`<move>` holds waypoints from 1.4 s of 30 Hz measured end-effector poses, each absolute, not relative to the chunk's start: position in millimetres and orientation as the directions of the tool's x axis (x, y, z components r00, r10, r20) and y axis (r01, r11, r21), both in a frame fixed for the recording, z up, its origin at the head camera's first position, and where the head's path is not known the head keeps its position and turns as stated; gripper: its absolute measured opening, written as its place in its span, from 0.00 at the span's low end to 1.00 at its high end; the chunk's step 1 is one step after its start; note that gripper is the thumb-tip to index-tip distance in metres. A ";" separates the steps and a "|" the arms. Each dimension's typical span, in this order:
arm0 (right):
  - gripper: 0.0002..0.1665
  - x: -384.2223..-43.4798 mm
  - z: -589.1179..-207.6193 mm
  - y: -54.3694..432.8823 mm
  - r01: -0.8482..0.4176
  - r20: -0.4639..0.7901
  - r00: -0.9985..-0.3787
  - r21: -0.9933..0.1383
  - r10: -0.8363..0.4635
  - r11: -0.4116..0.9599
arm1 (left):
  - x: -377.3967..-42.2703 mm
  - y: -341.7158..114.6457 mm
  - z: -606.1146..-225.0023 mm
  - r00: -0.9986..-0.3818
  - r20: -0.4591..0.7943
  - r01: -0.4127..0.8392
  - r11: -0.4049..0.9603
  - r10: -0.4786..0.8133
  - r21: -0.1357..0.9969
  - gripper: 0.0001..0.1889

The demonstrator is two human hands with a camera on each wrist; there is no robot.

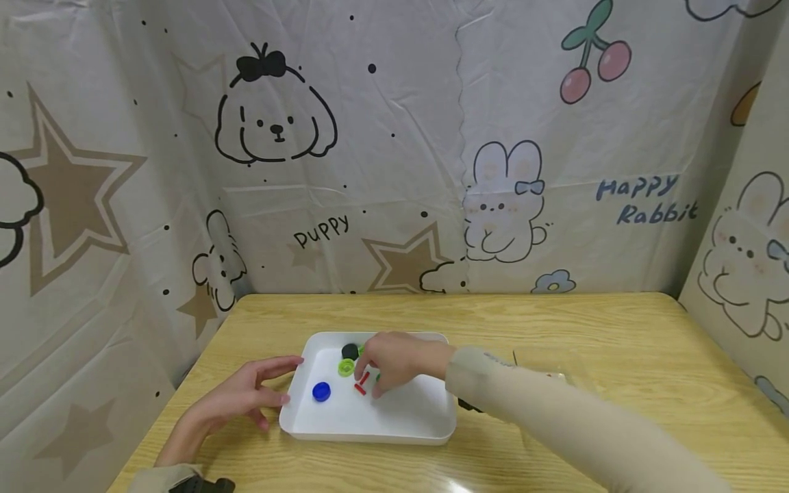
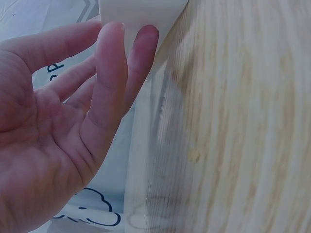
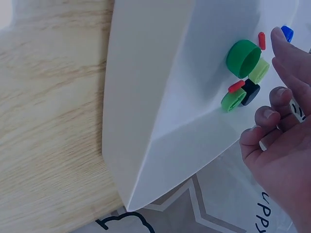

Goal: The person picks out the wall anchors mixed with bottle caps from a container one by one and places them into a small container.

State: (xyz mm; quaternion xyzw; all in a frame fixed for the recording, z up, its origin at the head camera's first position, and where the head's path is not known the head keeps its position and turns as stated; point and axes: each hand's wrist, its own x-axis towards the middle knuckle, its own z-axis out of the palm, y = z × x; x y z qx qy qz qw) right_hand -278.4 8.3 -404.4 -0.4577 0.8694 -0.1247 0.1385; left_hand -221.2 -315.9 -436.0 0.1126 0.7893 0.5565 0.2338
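Two bare hands work at the lower centre of the head view. The right hand [image 1: 394, 359] reaches into the white tray [image 1: 394, 418], thumb and forefinger apart, with nothing visibly pinched. The left hand [image 1: 243, 394], at lower left, is spread loosely, its fingertips at the tray's left wall; how firmly they press cannot be told. Beside the right fingertips, near the tray's middle, lie two short rods, a lower red rod [image 1: 360, 389] and an upper red rod [image 1: 365, 377]. These are probably light, stiff and apt to roll; a fingertip pinch across the midlength should suit them. Around them are bottle caps, likely light, smooth plastic, best held by opposite sides of the rim: a blue cap [image 1: 321, 392] to the left, a yellow-green cap [image 1: 346, 368] and a black cap [image 1: 350, 352] above, a light green cap [image 3: 233, 99] and a deeper green cap [image 3: 243, 58]. Beyond extends the wood-grained worktop [image 1: 555, 318], backed by a printed cloth [image 1: 394, 157].
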 end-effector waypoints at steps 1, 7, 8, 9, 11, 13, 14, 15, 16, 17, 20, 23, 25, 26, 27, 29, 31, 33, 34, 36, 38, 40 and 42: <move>0.20 -278.7 -405.5 6.8 -0.759 -0.128 -0.545 -0.343 -0.828 0.553 | -221.1 -316.1 -436.0 -0.865 -0.244 -0.083 0.354 0.438 0.931 0.39; 0.20 -279.9 -407.9 1.1 -0.754 -0.128 -0.554 -0.342 -0.823 0.561 | -221.1 -316.9 -436.0 -0.862 -0.242 -0.075 0.360 0.445 0.930 0.39; 0.20 -280.0 -408.0 0.6 -0.752 -0.129 -0.556 -0.344 -0.821 0.563 | -221.2 -317.0 -436.0 -0.862 -0.242 -0.073 0.362 0.446 0.929 0.39; 0.20 -280.1 -408.1 0.2 -0.749 -0.131 -0.558 -0.346 -0.820 0.565 | -221.2 -317.0 -435.8 -0.861 -0.243 -0.072 0.365 0.447 0.928 0.40; 0.20 -280.8 -409.0 -0.7 -0.745 -0.133 -0.562 -0.347 -0.816 0.570 | -221.3 -317.2 -435.5 -0.858 -0.242 -0.068 0.367 0.454 0.928 0.40; 0.20 -281.3 -409.8 -1.5 -0.741 -0.136 -0.567 -0.346 -0.813 0.575 | -221.2 -317.6 -435.1 -0.855 -0.241 -0.065 0.367 0.460 0.928 0.41; 0.20 -281.5 -410.2 -1.9 -0.740 -0.137 -0.569 -0.344 -0.811 0.577 | -221.1 -317.8 -434.9 -0.853 -0.240 -0.062 0.366 0.464 0.929 0.41; 0.20 -281.5 -410.5 -2.3 -0.739 -0.138 -0.570 -0.343 -0.810 0.579 | -220.9 -318.0 -434.6 -0.851 -0.241 -0.063 0.364 0.467 0.929 0.41; 0.20 -281.6 -410.7 -2.7 -0.738 -0.139 -0.573 -0.341 -0.808 0.582 | -220.9 -318.3 -434.6 -0.849 -0.237 -0.060 0.360 0.473 0.931 0.41; 0.20 -281.6 -411.0 -3.2 -0.737 -0.140 -0.575 -0.341 -0.806 0.584 | -220.8 -318.5 -434.4 -0.848 -0.236 -0.059 0.357 0.475 0.932 0.41; 0.20 -282.0 -412.1 -4.6 -0.730 -0.145 -0.578 -0.349 -0.803 0.588 | -220.8 -319.4 -434.7 -0.844 -0.229 -0.056 0.346 0.484 0.937 0.41; 0.21 -281.9 -413.2 -6.2 -0.726 -0.151 -0.578 -0.354 -0.802 0.590 | -220.9 -320.0 -435.0 -0.843 -0.225 -0.057 0.334 0.489 0.941 0.41; 0.21 -281.6 -413.5 -7.0 -0.726 -0.156 -0.577 -0.352 -0.802 0.590 | -220.7 -320.1 -435.1 -0.842 -0.223 -0.058 0.328 0.491 0.943 0.41; 0.21 -281.2 -413.4 -7.4 -0.729 -0.156 -0.576 -0.345 -0.802 0.591 | -220.6 -320.0 -435.2 -0.842 -0.222 -0.058 0.327 0.491 0.943 0.41; 0.21 -280.9 -413.9 -7.8 -0.732 -0.157 -0.575 -0.339 -0.803 0.591 | -220.5 -319.9 -435.2 -0.842 -0.222 -0.059 0.326 0.491 0.944 0.41; 0.20 -280.5 -414.5 -8.3 -0.735 -0.161 -0.574 -0.330 -0.803 0.592 | -220.2 -319.6 -435.2 -0.844 -0.220 -0.056 0.327 0.490 0.943 0.41; 0.19 -280.3 -415.7 -8.7 -0.739 -0.162 -0.575 -0.318 -0.802 0.594 | -220.0 -319.1 -435.1 -0.845 -0.221 -0.056 0.331 0.487 0.942 0.41; 0.18 -280.3 -417.0 -9.1 -0.739 -0.162 -0.578 -0.312 -0.800 0.597 | -219.9 -318.5 -434.8 -0.848 -0.224 -0.057 0.336 0.481 0.940 0.41; 0.18 -280.2 -417.1 -9.2 -0.737 -0.162 -0.581 -0.310 -0.797 0.601 | -220.0 -318.2 -434.5 -0.849 -0.226 -0.059 0.339 0.478 0.939 0.41; 0.17 -280.4 -417.9 -9.7 -0.740 -0.160 -0.581 -0.306 -0.798 0.600 | -219.9 -317.5 -434.0 -0.851 -0.232 -0.064 0.345 0.471 0.936 0.41; 0.17 -280.2 -418.1 -10.4 -0.743 -0.158 -0.578 -0.304 -0.800 0.596 | -219.9 -317.0 -433.5 -0.852 -0.237 -0.069 0.350 0.466 0.934 0.41; 0.17 -280.1 -418.6 -11.3 -0.746 -0.158 -0.573 -0.307 -0.804 0.591 | -219.8 -316.7 -433.3 -0.853 -0.241 -0.072 0.353 0.463 0.933 0.41; 0.16 -280.0 -418.8 -11.9 -0.750 -0.157 -0.566 -0.309 -0.809 0.585 | -219.7 -316.6 -433.4 -0.853 -0.242 -0.073 0.354 0.462 0.933 0.41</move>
